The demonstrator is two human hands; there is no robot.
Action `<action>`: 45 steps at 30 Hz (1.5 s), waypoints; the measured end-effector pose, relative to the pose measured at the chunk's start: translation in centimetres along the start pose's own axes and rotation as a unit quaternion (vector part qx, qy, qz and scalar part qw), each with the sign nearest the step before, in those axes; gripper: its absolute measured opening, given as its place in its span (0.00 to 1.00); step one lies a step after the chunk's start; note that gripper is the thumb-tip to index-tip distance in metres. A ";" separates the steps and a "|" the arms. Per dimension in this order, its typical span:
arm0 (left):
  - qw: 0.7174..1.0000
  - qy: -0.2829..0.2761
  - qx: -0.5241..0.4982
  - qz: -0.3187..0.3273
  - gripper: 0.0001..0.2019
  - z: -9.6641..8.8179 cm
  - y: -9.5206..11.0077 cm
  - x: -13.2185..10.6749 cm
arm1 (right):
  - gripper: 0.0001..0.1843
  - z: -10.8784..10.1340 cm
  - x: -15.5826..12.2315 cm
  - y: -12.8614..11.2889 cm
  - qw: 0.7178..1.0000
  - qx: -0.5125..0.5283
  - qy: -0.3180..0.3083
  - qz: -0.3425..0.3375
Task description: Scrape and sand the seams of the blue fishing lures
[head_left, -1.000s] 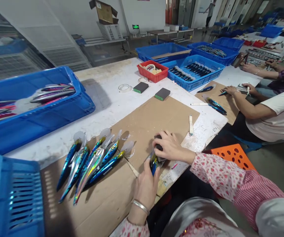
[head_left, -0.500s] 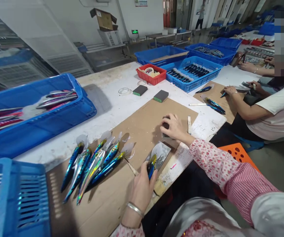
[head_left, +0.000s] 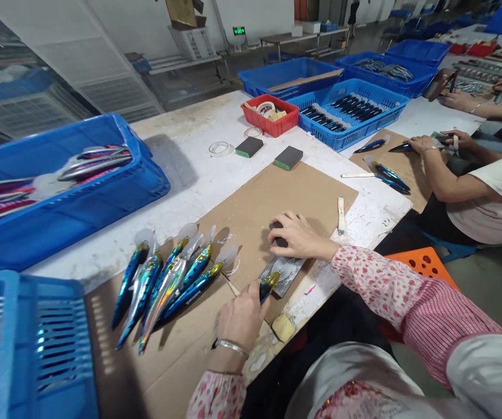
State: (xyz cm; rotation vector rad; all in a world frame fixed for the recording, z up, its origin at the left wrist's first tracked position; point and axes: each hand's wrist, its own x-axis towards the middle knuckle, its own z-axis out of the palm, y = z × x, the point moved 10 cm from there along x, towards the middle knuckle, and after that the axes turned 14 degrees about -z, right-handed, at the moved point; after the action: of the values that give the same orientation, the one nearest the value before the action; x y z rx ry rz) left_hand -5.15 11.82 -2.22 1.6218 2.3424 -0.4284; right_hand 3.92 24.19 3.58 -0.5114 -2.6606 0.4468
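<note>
My left hand (head_left: 243, 314) is closed around a fishing lure (head_left: 270, 283) with a yellow-green head and a clear lip; the rest of its body is hidden in the fingers. The lure's head lies over a grey, scuffed flat piece (head_left: 292, 280) at the table edge. My right hand (head_left: 298, 237) curls over a dark block (head_left: 279, 237), apparently a sanding block, just beyond the lure's lip. Left of my hands, several blue and silver lures (head_left: 192, 298) lie side by side on the cardboard (head_left: 242, 212).
Two sanding blocks (head_left: 289, 157) and a tape roll (head_left: 219, 149) lie farther back. A white-handled tool (head_left: 340, 215) rests at right. Blue crates (head_left: 146, 180) and a red basket (head_left: 292, 119) stand around. A co-worker's arm (head_left: 445, 186) works at right.
My right hand with the block has moved left and nearer the lure, now over the grey piece's far edge. My left hand has turned, lowering the lure's lip. The camera view has shifted slightly.
</note>
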 end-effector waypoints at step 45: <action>0.999 -0.029 0.033 -0.022 0.15 0.2 0.0 -0.4 | 0.07 0.6 1.6 -3.5 1.000 -0.020 0.010 -0.004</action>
State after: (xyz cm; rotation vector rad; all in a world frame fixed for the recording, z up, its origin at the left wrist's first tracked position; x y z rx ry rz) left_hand -5.05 11.41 -2.23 1.5669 2.3480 -0.5597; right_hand 1.29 21.66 4.89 -0.5148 -2.6572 0.3845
